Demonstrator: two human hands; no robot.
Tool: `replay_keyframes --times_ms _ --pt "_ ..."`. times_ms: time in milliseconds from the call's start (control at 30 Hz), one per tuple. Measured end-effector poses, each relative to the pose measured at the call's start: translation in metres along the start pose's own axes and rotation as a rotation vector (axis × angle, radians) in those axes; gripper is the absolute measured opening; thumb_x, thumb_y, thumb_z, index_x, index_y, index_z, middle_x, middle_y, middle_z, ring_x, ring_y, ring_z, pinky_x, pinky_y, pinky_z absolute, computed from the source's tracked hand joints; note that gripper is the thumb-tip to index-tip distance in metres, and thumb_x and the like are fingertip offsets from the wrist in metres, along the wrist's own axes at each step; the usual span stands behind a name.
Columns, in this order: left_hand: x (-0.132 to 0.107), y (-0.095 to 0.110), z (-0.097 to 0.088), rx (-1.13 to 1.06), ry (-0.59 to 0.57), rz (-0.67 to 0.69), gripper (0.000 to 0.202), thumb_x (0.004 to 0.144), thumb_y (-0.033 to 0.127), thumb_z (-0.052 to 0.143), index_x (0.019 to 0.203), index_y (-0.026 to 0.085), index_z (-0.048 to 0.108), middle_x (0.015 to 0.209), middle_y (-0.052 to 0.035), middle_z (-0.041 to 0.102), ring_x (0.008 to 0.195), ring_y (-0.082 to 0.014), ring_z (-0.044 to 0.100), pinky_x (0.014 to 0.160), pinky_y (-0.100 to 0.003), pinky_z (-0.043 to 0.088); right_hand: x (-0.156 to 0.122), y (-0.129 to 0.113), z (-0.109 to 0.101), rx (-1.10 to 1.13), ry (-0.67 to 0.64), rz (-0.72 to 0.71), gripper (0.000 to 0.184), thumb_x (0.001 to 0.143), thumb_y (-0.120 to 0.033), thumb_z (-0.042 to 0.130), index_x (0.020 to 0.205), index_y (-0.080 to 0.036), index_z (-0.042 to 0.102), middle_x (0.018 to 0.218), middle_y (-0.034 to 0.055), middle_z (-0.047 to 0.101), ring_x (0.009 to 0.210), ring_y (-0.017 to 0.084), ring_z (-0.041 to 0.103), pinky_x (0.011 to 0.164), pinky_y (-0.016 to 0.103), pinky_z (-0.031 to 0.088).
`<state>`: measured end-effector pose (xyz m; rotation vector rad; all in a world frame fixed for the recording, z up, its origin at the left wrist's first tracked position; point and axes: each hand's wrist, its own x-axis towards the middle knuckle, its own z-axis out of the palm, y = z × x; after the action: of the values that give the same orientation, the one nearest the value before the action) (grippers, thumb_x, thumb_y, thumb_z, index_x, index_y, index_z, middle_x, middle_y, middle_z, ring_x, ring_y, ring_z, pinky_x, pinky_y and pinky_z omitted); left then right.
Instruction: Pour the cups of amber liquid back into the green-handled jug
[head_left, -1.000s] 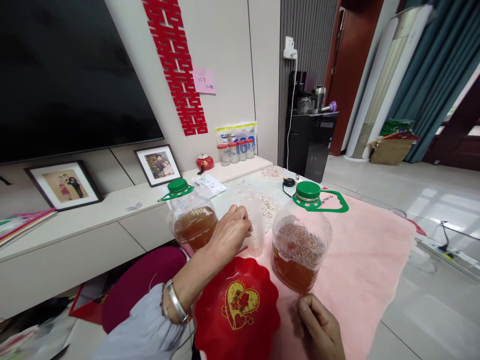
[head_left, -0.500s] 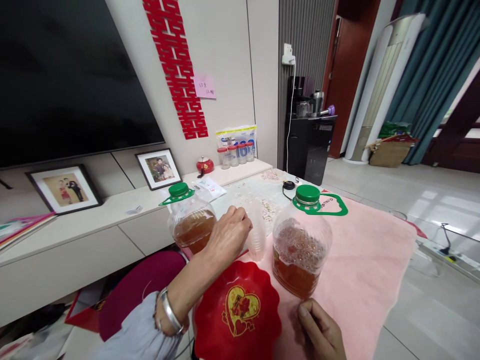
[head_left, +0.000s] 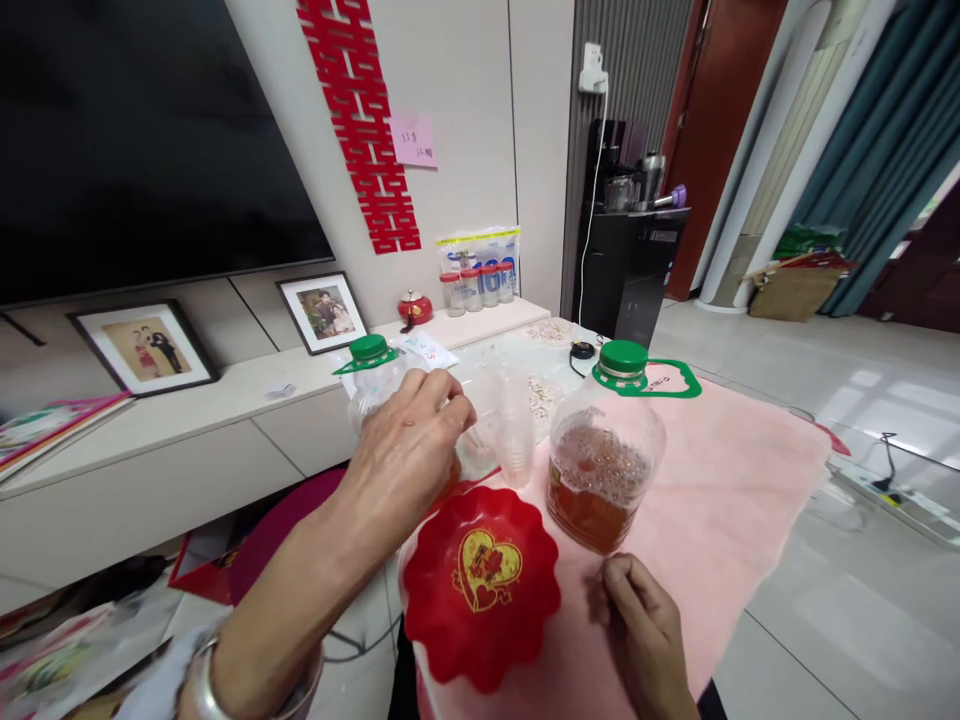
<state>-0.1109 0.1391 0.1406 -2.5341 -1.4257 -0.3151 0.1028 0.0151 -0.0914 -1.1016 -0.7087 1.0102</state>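
My left hand (head_left: 405, 450) is raised over the table's left side, its fingers pinched on the rim of a clear plastic cup (head_left: 487, 405). The cup is beside or on a stack of clear cups (head_left: 516, 440); I cannot tell whether it is free of the stack. Behind my hand stands a green-capped jug of amber liquid (head_left: 371, 375), mostly hidden. A second green-capped jug (head_left: 604, 465), foamy inside, stands to the right. A red scalloped plate with a heart (head_left: 480, 585) lies in front. My right hand (head_left: 645, 630) rests on the pink cloth (head_left: 735, 500), fingers curled, holding nothing.
A low white cabinet (head_left: 225, 420) runs along the wall under a dark TV screen (head_left: 135, 140), with two framed photos (head_left: 154, 345) and small jars (head_left: 480, 285). A black appliance stand (head_left: 634, 260) is beyond the table. A power strip (head_left: 892, 490) lies on the floor at right.
My left hand has lifted and moved nearer to me, still pinching the clear cup, and now covers most of the left jug. My right hand stays on the cloth.
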Motion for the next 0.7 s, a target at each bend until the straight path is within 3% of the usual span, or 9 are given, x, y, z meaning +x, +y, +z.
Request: replay_keyframes --times_ms 133,267,367,467,633,700 --pt "-0.042 0.008 0.014 0.013 -0.123 0.024 0.028 0.097 0.006 0.04 0.094 0.018 0.065 0.111 -0.0056 0.06 0.102 -0.0231 0.051 0.081 -0.037 0.048 0.003 0.001 -0.001 0.061 0.071 -0.052 0.045 0.09 -0.057 0.071 0.071 -0.02 0.055 0.063 -0.0024 0.049 0.058 0.012 0.048 0.058 0.025 0.042" --pt "-0.077 0.016 0.058 0.058 -0.148 0.08 0.024 0.096 0.008 0.046 0.09 0.018 0.067 0.101 -0.0057 0.063 0.094 -0.0247 0.057 0.074 -0.038 0.051 0.003 -0.003 0.005 0.051 0.096 -0.123 0.043 0.088 -0.058 0.07 0.073 -0.021 0.055 0.063 -0.0023 0.05 0.055 0.013 0.047 0.054 0.026 0.042" --pt "-0.094 0.019 0.093 0.08 -0.074 0.112 0.026 0.093 0.007 0.049 0.092 0.02 0.072 0.096 -0.0062 0.068 0.086 -0.0241 0.064 0.069 -0.038 0.056 0.002 -0.02 0.005 -0.039 0.095 -0.212 0.04 0.09 -0.055 0.068 0.071 -0.021 0.059 0.061 -0.0008 0.052 0.052 0.015 0.048 0.05 0.028 0.041" --pt "-0.105 0.021 0.12 0.105 0.036 0.129 0.036 0.088 0.001 0.045 0.097 0.018 0.075 0.098 -0.0098 0.072 0.085 -0.0265 0.068 0.066 -0.04 0.06 0.007 -0.061 -0.002 -0.176 0.095 -0.358 0.03 0.091 -0.048 0.07 0.075 -0.023 0.067 0.063 0.0005 0.055 0.056 0.017 0.051 0.051 0.028 0.041" --pt "-0.118 0.02 0.145 0.121 0.149 0.138 0.04 0.086 0.0 0.047 0.11 0.018 0.073 0.116 -0.0122 0.072 0.1 -0.0274 0.071 0.076 -0.041 0.064 0.044 -0.176 -0.002 -0.399 0.113 -0.665 0.015 0.087 -0.038 0.078 0.092 -0.024 0.073 0.09 0.0024 0.066 0.082 0.019 0.059 0.071 0.03 0.047" --pt "-0.121 0.019 0.153 0.115 0.173 0.144 0.038 0.086 0.006 0.051 0.115 0.021 0.071 0.118 -0.0105 0.072 0.103 -0.0277 0.071 0.078 -0.043 0.065 0.067 -0.218 0.009 -0.722 0.063 -0.894 0.017 0.093 -0.038 0.071 0.099 -0.022 0.072 0.093 0.0028 0.067 0.082 0.018 0.06 0.074 0.031 0.046"
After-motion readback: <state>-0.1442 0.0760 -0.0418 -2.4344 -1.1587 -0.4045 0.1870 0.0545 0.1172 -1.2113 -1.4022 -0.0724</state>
